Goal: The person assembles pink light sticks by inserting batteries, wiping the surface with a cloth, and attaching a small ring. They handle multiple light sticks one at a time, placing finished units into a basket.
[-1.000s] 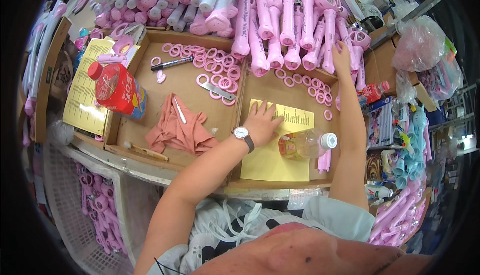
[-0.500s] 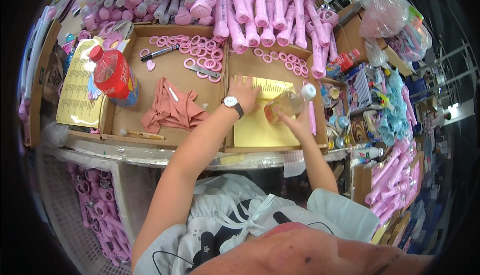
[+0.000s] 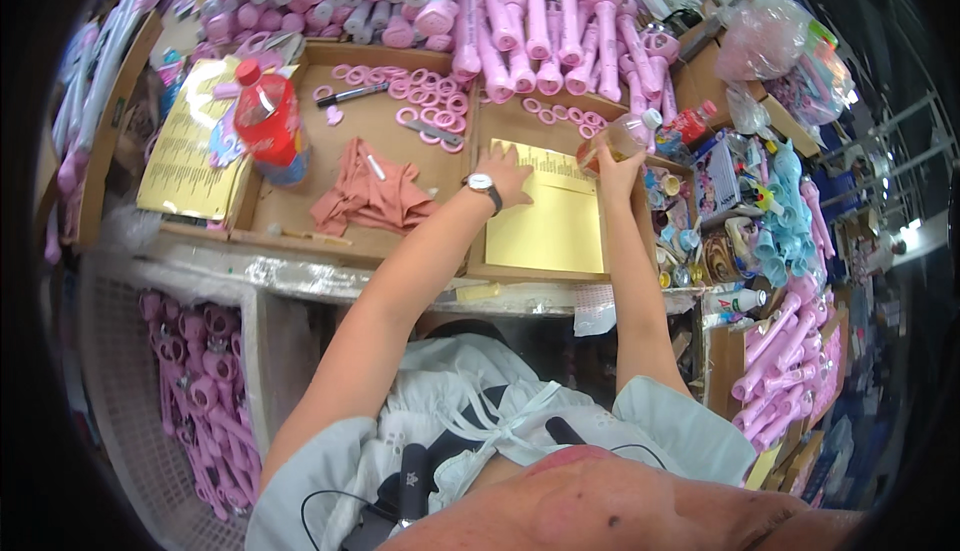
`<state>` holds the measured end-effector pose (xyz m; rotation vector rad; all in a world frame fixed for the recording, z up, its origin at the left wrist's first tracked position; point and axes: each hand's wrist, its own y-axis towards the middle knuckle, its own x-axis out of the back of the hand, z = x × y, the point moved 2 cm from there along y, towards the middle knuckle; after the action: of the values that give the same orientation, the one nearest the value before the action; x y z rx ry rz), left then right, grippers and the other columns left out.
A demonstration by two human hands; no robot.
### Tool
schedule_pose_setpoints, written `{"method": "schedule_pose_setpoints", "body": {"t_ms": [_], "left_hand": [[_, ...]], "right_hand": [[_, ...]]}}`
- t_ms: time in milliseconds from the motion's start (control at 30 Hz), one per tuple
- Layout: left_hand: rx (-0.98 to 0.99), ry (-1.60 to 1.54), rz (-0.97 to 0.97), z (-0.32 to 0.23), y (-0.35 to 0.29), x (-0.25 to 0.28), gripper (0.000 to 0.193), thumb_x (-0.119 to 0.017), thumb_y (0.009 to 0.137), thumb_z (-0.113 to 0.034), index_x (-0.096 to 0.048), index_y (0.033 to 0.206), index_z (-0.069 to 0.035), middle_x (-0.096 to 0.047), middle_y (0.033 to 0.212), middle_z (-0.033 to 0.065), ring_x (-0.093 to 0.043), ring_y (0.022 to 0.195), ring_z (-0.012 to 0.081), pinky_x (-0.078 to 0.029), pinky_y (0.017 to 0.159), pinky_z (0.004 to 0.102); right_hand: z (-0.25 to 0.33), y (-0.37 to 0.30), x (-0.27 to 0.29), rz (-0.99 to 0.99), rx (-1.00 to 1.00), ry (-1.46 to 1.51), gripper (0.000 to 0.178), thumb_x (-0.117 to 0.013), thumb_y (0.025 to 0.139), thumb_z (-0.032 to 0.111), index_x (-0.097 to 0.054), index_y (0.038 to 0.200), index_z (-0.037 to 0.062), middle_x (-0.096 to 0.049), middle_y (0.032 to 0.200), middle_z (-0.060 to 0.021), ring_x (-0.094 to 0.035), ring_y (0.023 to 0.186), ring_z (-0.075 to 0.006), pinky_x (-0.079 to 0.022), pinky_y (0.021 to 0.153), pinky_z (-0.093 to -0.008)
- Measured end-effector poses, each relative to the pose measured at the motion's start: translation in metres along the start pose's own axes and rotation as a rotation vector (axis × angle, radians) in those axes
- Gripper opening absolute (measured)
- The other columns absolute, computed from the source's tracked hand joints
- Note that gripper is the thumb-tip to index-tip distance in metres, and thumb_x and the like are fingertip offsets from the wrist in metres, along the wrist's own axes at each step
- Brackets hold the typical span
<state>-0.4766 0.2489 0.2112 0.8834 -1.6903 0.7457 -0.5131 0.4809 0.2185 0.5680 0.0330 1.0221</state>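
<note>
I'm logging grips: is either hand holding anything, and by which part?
The right hand holds a clear bottle by its lower body, away from the white cap. The left hand holds nothing; it rests on the yellow sheet.

I see that a hand could pass over the yellow sheet [image 3: 545, 233] between the left hand [image 3: 503, 179] and the right hand [image 3: 618, 173], while at right the held clear bottle [image 3: 631, 134], behind it the piled pink wands [image 3: 537, 26], and at left the red bottle [image 3: 265, 131] stand in the way.
</note>
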Motion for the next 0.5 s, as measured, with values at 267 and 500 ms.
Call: {"method": "schedule_pose_setpoints", "body": {"t_ms": [267,500], "left_hand": [[-0.293,-0.009,-0.448,-0.049,-0.122,0.055,0.032,-0.065,0.076,-0.037,-0.06,0.095,-0.012,-0.061,0.089,0.0062,-0.06,0.087,0.0235,-0.044,0.079,0.0399],[0.126,-0.46,-0.726,-0.021,-0.434,0.047,0.016,-0.06,0.084,-0.015,-0.062,0.096,-0.005,-0.063,0.093,0.0097,-0.058,0.089,0.0272,-0.046,0.08,0.0351]], "right_hand": [[0.003,0.001,-0.003,0.065,0.332,-0.371,0.035,-0.065,0.08,0.03,-0.061,0.087,-0.0036,-0.062,0.078,-0.015,-0.057,0.063,-0.0265,-0.047,0.056,-0.0382],[0.022,-0.008,0.003,-0.192,0.163,-0.739,0.032,-0.069,0.08,0.028,-0.06,0.087,-0.0015,-0.065,0.075,-0.0175,-0.058,0.058,-0.0233,-0.049,0.057,-0.0349]]}}
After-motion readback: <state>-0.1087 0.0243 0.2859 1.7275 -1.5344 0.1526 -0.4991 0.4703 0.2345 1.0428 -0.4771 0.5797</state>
